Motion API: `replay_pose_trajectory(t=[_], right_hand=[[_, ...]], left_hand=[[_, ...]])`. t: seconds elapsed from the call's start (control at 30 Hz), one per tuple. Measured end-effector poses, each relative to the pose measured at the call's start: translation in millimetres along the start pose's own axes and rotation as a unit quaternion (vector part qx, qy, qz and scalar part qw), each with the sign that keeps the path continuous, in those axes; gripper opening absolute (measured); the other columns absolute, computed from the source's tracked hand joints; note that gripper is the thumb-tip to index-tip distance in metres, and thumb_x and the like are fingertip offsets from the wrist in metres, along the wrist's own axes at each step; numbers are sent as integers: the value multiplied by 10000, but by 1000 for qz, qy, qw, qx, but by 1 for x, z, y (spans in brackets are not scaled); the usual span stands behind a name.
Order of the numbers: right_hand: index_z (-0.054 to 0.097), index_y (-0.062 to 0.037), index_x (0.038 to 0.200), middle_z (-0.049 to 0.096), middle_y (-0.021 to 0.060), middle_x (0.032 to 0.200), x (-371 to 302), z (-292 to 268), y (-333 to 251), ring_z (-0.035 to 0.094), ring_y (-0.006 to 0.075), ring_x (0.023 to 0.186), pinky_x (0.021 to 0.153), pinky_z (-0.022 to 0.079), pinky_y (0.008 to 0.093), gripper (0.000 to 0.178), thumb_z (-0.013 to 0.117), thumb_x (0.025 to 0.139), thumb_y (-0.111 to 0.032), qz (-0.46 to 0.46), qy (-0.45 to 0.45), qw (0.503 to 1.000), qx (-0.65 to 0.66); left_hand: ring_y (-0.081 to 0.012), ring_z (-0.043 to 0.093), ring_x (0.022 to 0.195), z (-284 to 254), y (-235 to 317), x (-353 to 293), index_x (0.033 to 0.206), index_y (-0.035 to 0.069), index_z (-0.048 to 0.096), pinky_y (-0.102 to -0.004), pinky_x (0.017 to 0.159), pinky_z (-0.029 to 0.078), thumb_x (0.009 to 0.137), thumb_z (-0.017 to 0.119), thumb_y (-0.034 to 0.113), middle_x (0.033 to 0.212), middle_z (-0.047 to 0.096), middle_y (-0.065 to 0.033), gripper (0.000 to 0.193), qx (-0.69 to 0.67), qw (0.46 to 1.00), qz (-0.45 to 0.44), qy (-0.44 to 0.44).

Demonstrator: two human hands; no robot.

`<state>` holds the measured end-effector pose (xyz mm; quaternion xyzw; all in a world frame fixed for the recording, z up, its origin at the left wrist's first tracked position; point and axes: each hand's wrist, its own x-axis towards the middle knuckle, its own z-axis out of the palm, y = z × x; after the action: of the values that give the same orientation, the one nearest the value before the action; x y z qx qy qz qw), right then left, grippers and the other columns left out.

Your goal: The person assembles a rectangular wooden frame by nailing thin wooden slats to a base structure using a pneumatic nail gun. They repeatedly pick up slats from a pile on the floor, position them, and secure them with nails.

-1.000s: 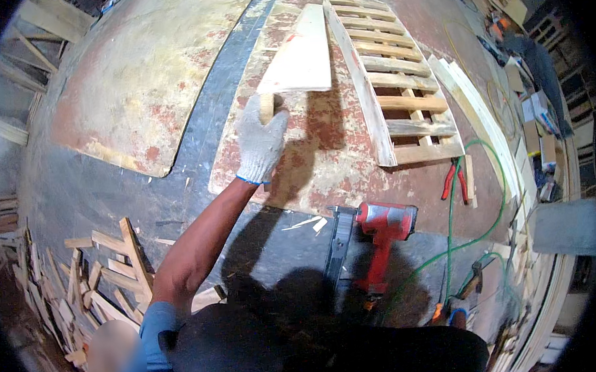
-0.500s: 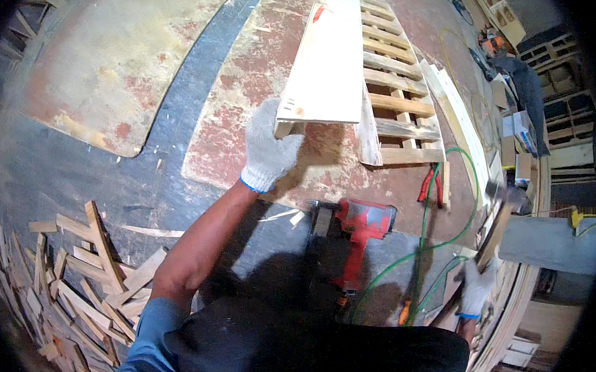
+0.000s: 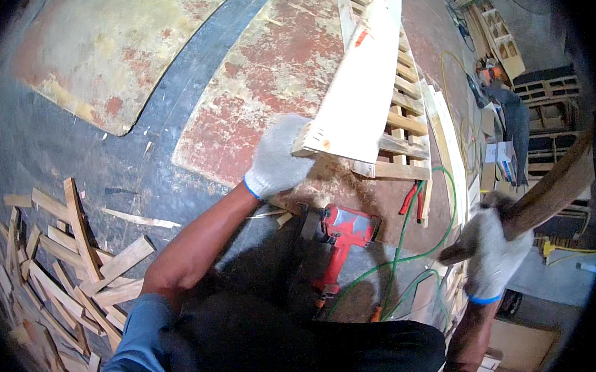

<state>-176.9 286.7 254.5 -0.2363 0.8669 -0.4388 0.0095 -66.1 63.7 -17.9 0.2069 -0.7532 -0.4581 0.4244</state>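
My left hand (image 3: 279,156), in a white knit glove with a blue cuff, grips the near left corner of a long pale wooden board (image 3: 350,92). The board bears an orange-red mark and slopes away over a slatted wooden pallet (image 3: 411,119). Out to the right, my gloved right hand (image 3: 493,255) is closed around the brown wooden handle of a hammer (image 3: 550,185), raised and slanting up to the right. The hammer's head does not show clearly at the dark rim. On the floor between my arms lies a red and grey nail gun (image 3: 346,231).
A green hose (image 3: 451,206) loops across the floor beside red-handled pliers (image 3: 409,199). Scrap wood strips (image 3: 96,269) lie heaped at left. Worn sheets (image 3: 236,86) cover part of the floor. Long planks (image 3: 446,127) and a grey table (image 3: 553,272) stand at right.
My right hand has swung up and nearer with the hammer. The board's near end, with my left hand on it, has shifted slightly right and down in view; the view itself has moved.
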Motion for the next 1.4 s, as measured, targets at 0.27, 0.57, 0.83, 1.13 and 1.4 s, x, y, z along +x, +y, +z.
replay_pose_trajectory(t=[0.27, 0.57, 0.83, 1.13, 1.4], right_hand=[[685, 35, 1077, 730, 108, 871, -3, 10, 14, 658, 181, 728, 728, 537, 327, 283, 742, 815, -56, 13, -183, 936, -300], [683, -131, 1091, 692, 230, 846, -18, 16, 57, 704, 410, 854, 733, 554, 468, 295, 732, 844, -286, -67, -216, 886, -405], [672, -5, 927, 678, 87, 738, -69, -34, 157, 656, 213, 655, 628, 517, 344, 192, 735, 867, -175, 162, -147, 962, -162], [673, -17, 849, 600, 38, 618, -184, -92, 401, 511, 140, 432, 425, 397, 312, 145, 749, 841, -141, 420, -12, 907, 42], [666, 62, 1151, 722, 183, 1107, -191, -85, 414, 694, 336, 967, 838, 529, 434, 420, 698, 907, -279, 296, -31, 905, -305]], left_hand=[[-407, 656, 915, 4, -5, -2, 1092, 54, 647, -452, 794, 546, 721, 750, 129, 990, 657, -171, 393, 20, 999, 32, 2], [-407, 657, 889, 19, -1, -3, 1081, 71, 644, -456, 750, 544, 725, 743, 108, 956, 649, -167, 372, 6, 998, 54, -17], [-379, 678, 880, 21, 7, 9, 1081, 54, 656, -443, 748, 548, 749, 761, 132, 960, 670, -165, 357, 71, 994, 61, -52], [-435, 663, 861, -67, 39, 9, 1129, 1, 628, -466, 725, 520, 768, 740, 142, 926, 666, -217, 403, 219, 962, 85, -141], [-390, 657, 886, -162, 65, -20, 1048, 39, 654, -456, 753, 517, 849, 704, 341, 962, 657, -174, 365, 430, 867, 151, -202]])
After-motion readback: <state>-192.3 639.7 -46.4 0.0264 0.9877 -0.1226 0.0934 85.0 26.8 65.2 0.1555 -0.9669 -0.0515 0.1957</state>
